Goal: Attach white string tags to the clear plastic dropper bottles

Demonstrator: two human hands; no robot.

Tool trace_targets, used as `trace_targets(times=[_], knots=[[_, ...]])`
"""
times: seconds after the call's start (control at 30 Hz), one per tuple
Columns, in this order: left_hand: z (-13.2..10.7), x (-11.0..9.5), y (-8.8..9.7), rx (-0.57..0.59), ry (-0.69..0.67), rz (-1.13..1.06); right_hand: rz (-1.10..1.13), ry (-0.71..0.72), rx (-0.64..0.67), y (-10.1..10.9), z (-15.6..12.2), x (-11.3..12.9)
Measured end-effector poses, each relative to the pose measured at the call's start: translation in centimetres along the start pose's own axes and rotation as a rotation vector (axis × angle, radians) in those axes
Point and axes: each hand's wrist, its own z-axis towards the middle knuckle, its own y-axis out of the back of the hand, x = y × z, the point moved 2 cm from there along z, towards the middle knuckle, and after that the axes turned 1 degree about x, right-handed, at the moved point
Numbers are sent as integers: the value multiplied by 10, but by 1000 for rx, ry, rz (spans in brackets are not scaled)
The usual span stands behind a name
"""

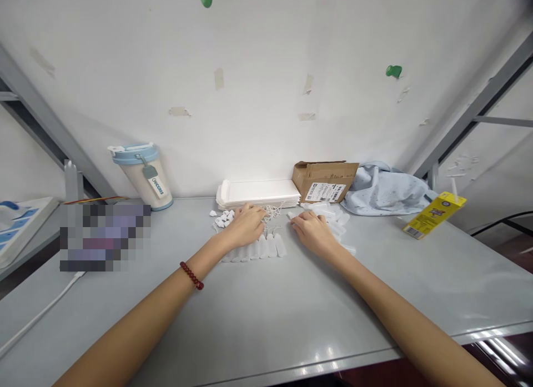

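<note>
My left hand (246,225) has its fingers curled at a small pile of white cords (273,210), and its fingertips touch them. Beside and below it lies a row of translucent white plastic pieces (262,248), several with thin cords at their upper ends. To its left is a heap of small white angular pieces (225,217). My right hand (314,231) is closed in a pinch, with a whitish plastic piece (290,215) at its fingertips. Loose translucent pieces (336,228) spread behind and right of that hand.
Against the wall stand a stack of white flat boxes (262,191), a cardboard box (327,181) and a bunched pale blue cloth (383,188). A yellow drink carton (435,215) with a straw is at right. At left are a tumbler (144,176), a blurred device (104,237) and a white cable (45,309).
</note>
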Motion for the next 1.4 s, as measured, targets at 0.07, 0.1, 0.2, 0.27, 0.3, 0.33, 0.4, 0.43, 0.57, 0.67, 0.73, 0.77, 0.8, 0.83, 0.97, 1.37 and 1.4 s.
trace_targets(times=[0.07,0.1,0.2,0.27,0.3,0.33,0.4,0.43,0.57,0.67,0.73,0.77,0.8,0.83,0.97,1.37,1.4], knots=[[-1,-1,3,-6,3,-7,11,0,1,-1,0,0],[-1,-1,4,-9,7,-10,16,1,1,-1,0,-1],[-1,-1,8,-29,16,-22,31,5,1,-2,1,-1],[0,-2,8,-53,20,-37,39,6,-2,-2,1,-2],[0,-2,9,-66,22,-44,42,6,-4,-2,1,-2],[0,-2,9,-80,25,-53,45,5,-5,-2,1,-2],[1,-2,9,-108,39,-71,51,4,-7,-2,1,-2],[1,-1,9,-121,49,-79,54,4,-8,-2,1,-2],[1,0,12,-166,87,-92,65,6,-12,-2,0,-2],[0,0,14,-153,91,-53,71,7,-15,-2,0,-2],[-1,-1,12,-102,81,2,73,8,-16,-2,0,-2],[-1,-2,11,-75,74,26,74,9,-17,-2,0,-2],[-1,-2,9,-55,67,42,75,11,-18,-2,0,-2],[-2,-2,8,-44,61,50,76,12,-19,-2,0,-2],[-2,-1,3,-44,52,64,86,15,-27,-3,0,-2],[0,2,7,-95,68,33,147,-87,-163,-2,2,-7],[0,3,7,-104,68,29,160,-106,-188,-2,2,-8]])
